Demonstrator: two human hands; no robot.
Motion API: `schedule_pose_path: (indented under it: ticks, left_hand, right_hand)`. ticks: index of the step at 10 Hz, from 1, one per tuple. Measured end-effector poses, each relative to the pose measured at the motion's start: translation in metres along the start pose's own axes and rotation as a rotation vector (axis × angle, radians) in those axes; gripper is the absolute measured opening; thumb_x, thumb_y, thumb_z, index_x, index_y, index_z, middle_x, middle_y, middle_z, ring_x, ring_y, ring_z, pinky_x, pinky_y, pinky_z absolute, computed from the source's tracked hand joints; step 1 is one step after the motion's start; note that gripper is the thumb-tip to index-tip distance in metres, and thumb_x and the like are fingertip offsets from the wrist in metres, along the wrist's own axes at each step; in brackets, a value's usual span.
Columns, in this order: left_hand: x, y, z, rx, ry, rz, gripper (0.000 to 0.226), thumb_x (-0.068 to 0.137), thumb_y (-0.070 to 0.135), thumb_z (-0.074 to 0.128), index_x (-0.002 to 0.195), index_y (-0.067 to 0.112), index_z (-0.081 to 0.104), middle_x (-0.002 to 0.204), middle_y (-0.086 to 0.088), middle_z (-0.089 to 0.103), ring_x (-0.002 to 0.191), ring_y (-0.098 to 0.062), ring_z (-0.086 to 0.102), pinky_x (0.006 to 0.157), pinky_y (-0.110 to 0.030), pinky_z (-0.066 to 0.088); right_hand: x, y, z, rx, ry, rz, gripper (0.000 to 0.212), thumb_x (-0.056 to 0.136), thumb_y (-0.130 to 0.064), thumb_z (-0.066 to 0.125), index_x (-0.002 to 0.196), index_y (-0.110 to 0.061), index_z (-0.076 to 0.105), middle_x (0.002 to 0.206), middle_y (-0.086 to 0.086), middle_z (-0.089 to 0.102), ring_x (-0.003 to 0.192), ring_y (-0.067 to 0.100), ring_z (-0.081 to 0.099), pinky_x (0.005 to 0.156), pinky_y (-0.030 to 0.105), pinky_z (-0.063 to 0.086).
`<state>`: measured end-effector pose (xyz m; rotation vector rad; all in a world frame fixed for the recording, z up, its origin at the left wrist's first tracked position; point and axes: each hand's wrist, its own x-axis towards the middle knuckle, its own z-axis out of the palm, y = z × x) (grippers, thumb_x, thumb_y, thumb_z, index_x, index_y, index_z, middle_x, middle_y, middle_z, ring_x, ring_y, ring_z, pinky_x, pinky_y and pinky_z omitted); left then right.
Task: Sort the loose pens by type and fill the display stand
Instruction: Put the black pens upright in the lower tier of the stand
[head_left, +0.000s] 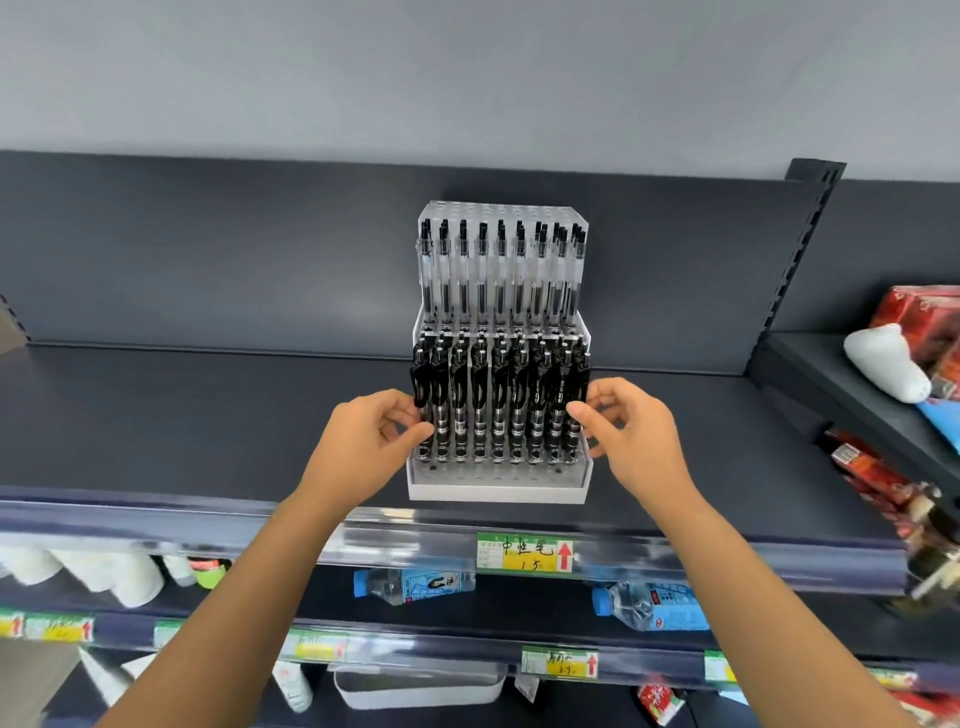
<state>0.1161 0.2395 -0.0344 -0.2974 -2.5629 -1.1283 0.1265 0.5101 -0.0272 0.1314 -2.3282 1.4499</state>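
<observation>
A clear stepped display stand (496, 486) stands on the dark shelf (208, 415). Its upper back tier holds several clear-barrelled pens with black caps (498, 270). Its lower front tier holds several black retractable pens (501, 400). My left hand (371, 441) grips the stand's left side, fingers curled at the leftmost black pens. My right hand (628, 431) grips the right side, thumb and fingers at the rightmost black pens. No loose pen is visible in either hand.
A green and yellow price tag (524, 555) hangs on the shelf edge below the stand. Water bottles (652, 605) lie on the lower shelf, white packs at the left. Red packages and a white item (883, 361) fill the neighbouring shelf at the right.
</observation>
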Motion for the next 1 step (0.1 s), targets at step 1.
schedule_pose_path:
  ticks: [1]
  left_hand:
    - [0.0021, 0.0030, -0.0122, 0.048, -0.037, -0.036, 0.027, 0.079, 0.041, 0.075, 0.098, 0.025, 0.065, 0.089, 0.017, 0.066, 0.076, -0.006, 0.062, 0.072, -0.026, 0.052]
  right_hand:
    - [-0.0013, -0.0036, -0.0056, -0.040, -0.004, -0.007, 0.010, 0.087, -0.024, 0.069, 0.093, -0.019, 0.063, 0.082, -0.002, 0.064, 0.069, 0.018, 0.062, 0.052, 0.029, 0.057]
